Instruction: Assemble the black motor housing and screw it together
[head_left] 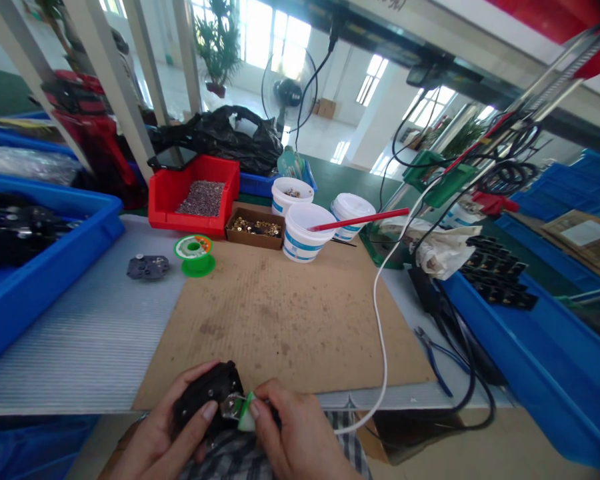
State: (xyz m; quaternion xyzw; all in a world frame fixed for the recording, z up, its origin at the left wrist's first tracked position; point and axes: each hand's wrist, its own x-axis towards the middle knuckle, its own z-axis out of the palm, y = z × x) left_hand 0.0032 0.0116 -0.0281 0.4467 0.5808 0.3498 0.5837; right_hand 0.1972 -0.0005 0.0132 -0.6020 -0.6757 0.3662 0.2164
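My left hand (180, 427) is wrapped around a black plastic housing (210, 390), tilted above my lap at the table's front edge. A shiny metal part (231, 405) shows on the housing's right side. My right hand (297, 430) pinches a small green-and-white tool (247, 412) with a thin metal tip against that metal part. Its exact kind cannot be made out. A white cable (381, 333) runs down to my right hand; where it ends is hidden.
A cardboard mat (280, 320) covers the table's middle. Behind it stand a red bin (163, 203), a box of brass parts (255, 230), white tubs (303, 250) and a green spool (199, 265). Pliers (435, 363) lie right. Blue trays (95, 213) flank the table.
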